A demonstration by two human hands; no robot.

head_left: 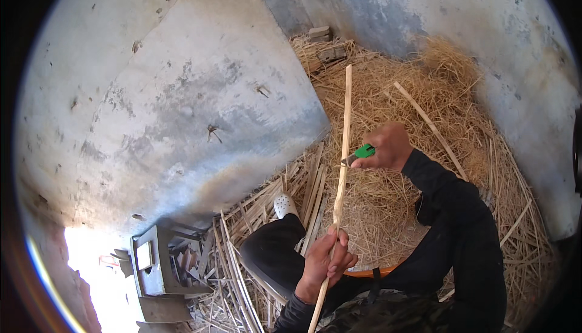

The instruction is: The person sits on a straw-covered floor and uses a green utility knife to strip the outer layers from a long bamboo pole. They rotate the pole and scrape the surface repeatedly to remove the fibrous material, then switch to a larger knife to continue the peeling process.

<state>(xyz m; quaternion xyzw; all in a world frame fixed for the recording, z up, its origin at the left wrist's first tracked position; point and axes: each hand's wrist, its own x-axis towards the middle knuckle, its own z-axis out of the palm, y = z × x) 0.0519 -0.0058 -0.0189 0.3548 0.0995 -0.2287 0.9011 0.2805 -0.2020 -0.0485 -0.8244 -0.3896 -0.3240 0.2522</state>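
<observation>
A long pale wooden strip (347, 111) runs up and away from my lap, its far end pointing at the heap of shavings. My left hand (324, 260) is closed around its lower part, and the near end passes below the hand. In my right hand (390, 145) is a green-handled utility knife (365, 150). Its blade points left and meets the strip's right edge at about mid-length; whether it bites in cannot be made out. Below the blade, the strip's surface looks uneven and shaved.
Curly shavings (436, 69) heap against the far wall. Another strip (427, 121) lies on them at right. Long slats (312, 193) lie beside my white clog (284, 205). A grey wooden stand (154, 260) with offcuts is at lower left, near a bright opening. Bricks (319, 33) sit at the back.
</observation>
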